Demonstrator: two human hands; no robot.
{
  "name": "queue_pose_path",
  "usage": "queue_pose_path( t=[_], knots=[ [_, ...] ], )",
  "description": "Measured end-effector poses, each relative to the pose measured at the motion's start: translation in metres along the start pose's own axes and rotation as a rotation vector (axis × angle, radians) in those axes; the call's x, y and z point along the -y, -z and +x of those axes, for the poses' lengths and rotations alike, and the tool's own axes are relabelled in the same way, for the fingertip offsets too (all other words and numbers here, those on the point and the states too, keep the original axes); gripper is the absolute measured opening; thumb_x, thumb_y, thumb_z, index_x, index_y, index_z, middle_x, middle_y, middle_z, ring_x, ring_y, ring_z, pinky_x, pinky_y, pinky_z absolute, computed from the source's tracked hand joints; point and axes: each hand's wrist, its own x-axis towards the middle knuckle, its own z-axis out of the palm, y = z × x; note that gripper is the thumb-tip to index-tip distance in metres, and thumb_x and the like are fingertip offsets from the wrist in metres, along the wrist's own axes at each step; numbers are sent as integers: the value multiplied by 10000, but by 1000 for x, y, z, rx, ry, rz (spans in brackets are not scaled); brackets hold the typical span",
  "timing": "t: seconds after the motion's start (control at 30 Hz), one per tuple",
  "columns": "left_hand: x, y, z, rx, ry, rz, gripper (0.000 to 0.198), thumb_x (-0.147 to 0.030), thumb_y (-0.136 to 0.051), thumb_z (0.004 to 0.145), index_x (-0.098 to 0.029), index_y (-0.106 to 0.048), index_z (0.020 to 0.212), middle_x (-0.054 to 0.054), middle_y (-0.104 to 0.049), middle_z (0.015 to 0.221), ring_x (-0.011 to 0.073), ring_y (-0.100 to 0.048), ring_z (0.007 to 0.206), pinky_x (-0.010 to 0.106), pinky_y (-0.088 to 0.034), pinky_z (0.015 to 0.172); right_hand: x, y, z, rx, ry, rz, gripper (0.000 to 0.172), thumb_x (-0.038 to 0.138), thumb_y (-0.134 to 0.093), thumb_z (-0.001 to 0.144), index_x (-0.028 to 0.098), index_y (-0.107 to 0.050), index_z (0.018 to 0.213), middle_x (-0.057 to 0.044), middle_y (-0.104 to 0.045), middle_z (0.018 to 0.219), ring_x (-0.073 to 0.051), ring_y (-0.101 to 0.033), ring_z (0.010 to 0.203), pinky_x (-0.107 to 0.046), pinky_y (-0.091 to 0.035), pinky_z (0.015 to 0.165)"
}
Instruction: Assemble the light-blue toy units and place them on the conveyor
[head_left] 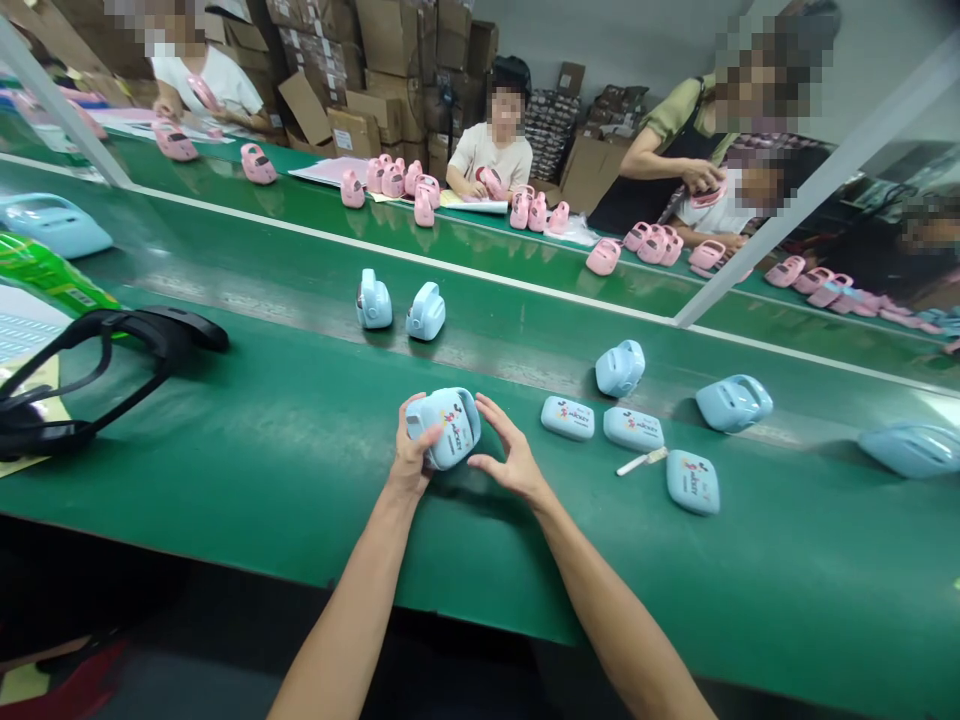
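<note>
My left hand (414,448) grips a light-blue plastic case with a handle (456,440), printed with a Mickey picture, just over the green tabletop. Beside its right edge my right hand (511,452) is open, thumb and fingers apart; whether a fingertip touches the case I cannot tell. To the right lie flat blue Mickey-printed covers, one at the left (568,418), another in the middle (634,428) and a third nearer me (693,482). Among them rests a small white tool or brush (641,461), its kind not clear.
Blue handled cases stand beyond my hands, one pair (426,312) at centre and others (735,402) at right. A black strapped headset (150,350) and green packet (45,270) lie at left. Across a white rail (420,262), several people handle pink cases (424,205); cartons (397,90) are stacked behind.
</note>
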Motion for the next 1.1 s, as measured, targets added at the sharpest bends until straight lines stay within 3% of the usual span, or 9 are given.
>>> queue_pose_path(
  t=[0.1,0.2,0.43,0.57,0.7,0.83,0.93,1.0,1.1],
  knots=[
    [-5,-1,-8,137,-79,68,824,-249,-976,410,-296,-587,1135,10,-704,996,240,-690,873,340,-575,778,20,3,-1,36,110,-72,852,604,-789,768,270,-496,1496,-131,-470,1569,-323,-423,1469,-517,-330,1220],
    [-8,-2,-13,199,-57,53,869,-291,-989,377,-312,-566,1135,31,-690,1044,285,-687,922,386,-572,799,30,5,-3,31,150,-144,824,593,-786,779,284,-505,1490,-128,-498,1546,-333,-469,1431,-520,-372,1195],
    [-9,-2,-13,221,-21,59,881,-287,-989,373,-320,-551,1137,33,-678,1062,290,-687,937,393,-575,809,30,2,-9,5,154,-203,842,567,-764,803,300,-435,1530,-127,-486,1537,-347,-462,1419,-548,-386,1181],
    [-8,0,-13,238,-40,66,872,-291,-987,386,-317,-547,1138,39,-684,1071,281,-691,939,378,-583,795,21,-8,-11,-85,99,-165,746,551,-691,859,300,-438,1515,-112,-346,1612,-353,-370,1477,-558,-357,1199],
    [-10,1,-15,273,-3,2,866,-389,-966,444,-352,-533,1192,67,-683,1187,357,-655,1128,478,-563,903,9,-24,-15,-212,-10,-32,760,552,-553,940,268,-264,1584,-133,-299,1621,-322,-397,1462,-508,-439,1152],
    [-12,1,-16,274,15,-99,808,-488,-927,492,-377,-577,1212,70,-666,1290,399,-595,1249,571,-514,992,13,-29,-17,-197,11,-56,747,540,-632,899,290,-351,1545,-122,-397,1566,-319,-408,1456,-510,-418,1174],
    [-12,2,-14,266,22,-143,734,-522,-888,549,-368,-614,1211,63,-669,1309,391,-593,1259,587,-498,1021,28,-24,-15,-234,97,-180,753,512,-619,913,305,-314,1570,-119,-299,1630,-339,-334,1502,-562,-367,1195],
    [-12,5,-11,246,67,-163,703,-512,-874,579,-350,-625,1217,59,-688,1280,377,-612,1237,574,-513,1013,37,-17,-10,-150,197,-285,781,510,-648,899,331,-307,1578,-101,-237,1668,-358,-273,1530,-595,-310,1215],
    [-8,8,-2,157,196,-166,636,-476,-865,627,-258,-648,1185,77,-731,1171,347,-661,1153,522,-541,993,42,-3,6,108,281,-374,837,532,-727,849,326,-352,1568,-105,-276,1666,-366,-246,1543,-600,-255,1237]
  ],
)
